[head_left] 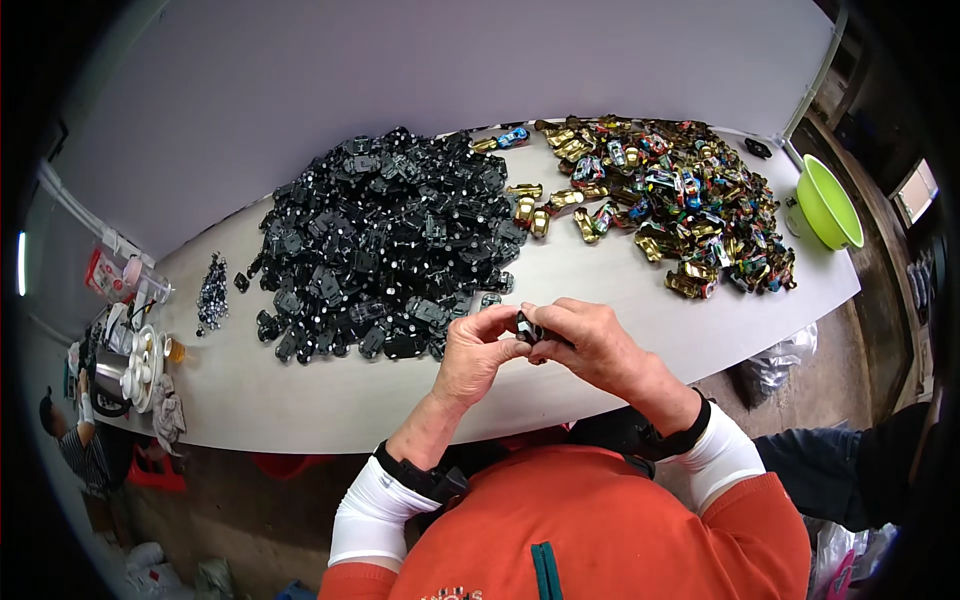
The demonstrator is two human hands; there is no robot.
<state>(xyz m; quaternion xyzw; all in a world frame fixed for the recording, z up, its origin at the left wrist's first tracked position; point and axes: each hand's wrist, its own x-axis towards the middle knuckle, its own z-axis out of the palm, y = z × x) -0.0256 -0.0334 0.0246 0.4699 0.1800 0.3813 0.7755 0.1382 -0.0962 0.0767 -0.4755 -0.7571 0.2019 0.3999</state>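
Observation:
Close to the table's front edge, both hands meet over one small black toy car chassis (527, 326). My left hand (474, 356) pinches it from the left side, fingers closed. From the other side my right hand (600, 345) grips it too, its fingers curled over the top and covering much of the piece. A large heap of black toy car chassis (385, 235) with small wheels lies just beyond my left hand. Past my right hand spreads a pile of shiny toy car bodies (690, 195), mostly gold with some blue and red ones.
A small cluster of tiny silvery parts (213, 292) lies left on the pale table (250, 400). A green bowl (830, 203) stands at the right edge. Far left are a tray with white cups (147, 368) and a cloth (168, 412). Another person (82, 440) is beyond.

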